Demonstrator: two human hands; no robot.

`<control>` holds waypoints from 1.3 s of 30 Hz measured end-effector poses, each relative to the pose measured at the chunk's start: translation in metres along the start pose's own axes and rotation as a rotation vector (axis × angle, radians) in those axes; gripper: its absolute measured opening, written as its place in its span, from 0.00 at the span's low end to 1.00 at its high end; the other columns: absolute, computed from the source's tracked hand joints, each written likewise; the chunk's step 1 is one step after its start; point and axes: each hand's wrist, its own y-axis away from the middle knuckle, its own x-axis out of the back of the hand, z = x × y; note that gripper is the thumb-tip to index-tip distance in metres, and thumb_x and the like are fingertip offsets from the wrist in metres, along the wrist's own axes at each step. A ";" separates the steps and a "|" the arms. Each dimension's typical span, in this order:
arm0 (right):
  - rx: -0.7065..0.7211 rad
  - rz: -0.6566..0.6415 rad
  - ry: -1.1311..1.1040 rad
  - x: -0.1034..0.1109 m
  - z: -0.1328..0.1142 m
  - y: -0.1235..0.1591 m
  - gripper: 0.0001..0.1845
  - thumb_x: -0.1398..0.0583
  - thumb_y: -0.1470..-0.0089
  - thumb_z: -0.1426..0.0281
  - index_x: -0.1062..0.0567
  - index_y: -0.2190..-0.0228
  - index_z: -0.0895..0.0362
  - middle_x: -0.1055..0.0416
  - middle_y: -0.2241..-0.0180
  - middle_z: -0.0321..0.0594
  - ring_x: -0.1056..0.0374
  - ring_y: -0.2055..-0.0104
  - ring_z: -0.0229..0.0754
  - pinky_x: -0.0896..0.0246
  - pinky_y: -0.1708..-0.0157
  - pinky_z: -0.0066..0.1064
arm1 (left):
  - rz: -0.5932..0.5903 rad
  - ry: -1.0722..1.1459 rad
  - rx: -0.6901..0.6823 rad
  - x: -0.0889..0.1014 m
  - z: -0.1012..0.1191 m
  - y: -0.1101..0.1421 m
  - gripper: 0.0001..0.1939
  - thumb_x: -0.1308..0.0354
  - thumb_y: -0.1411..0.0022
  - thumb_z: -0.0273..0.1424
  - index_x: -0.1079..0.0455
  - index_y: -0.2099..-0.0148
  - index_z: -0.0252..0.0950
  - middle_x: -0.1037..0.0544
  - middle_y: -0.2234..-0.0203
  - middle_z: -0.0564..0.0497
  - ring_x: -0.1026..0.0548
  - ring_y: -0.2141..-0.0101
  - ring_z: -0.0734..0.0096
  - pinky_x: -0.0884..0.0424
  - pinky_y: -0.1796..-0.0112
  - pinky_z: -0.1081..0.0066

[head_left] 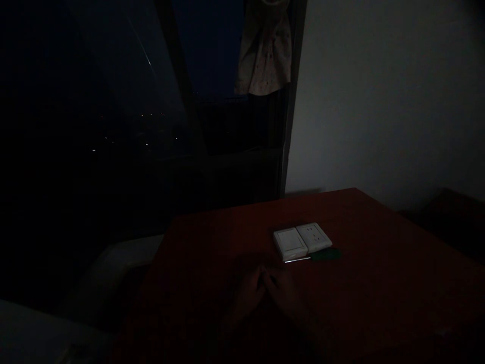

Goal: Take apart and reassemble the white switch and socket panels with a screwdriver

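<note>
The room is very dark. My left hand (248, 293) and my right hand (284, 296) rest side by side on a red table (379, 283), fingertips touching each other. Their fingers look stretched forward and flat, with nothing visible in them. Just beyond the hands lie two white wall plates joined side by side: a switch plate (290, 243) on the left and a socket plate (314, 236) on the right. A screwdriver with a thin metal shaft (297, 260) and a green handle (326, 255) lies along their near edge.
A dark window (113, 126) with distant lights fills the left. A pale cloth (264, 55) hangs by the window frame. A white wall (386, 101) stands behind the table. A pale surface (113, 263) sits left of the table.
</note>
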 end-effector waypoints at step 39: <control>-0.004 -0.013 0.011 0.000 0.000 0.000 0.26 0.54 0.38 0.59 0.24 0.74 0.58 0.24 0.73 0.41 0.31 0.71 0.41 0.40 0.69 0.29 | -0.004 -0.016 0.022 -0.001 0.001 0.000 0.11 0.53 0.36 0.28 0.31 0.55 0.36 0.23 0.60 0.45 0.25 0.60 0.62 0.32 0.58 0.68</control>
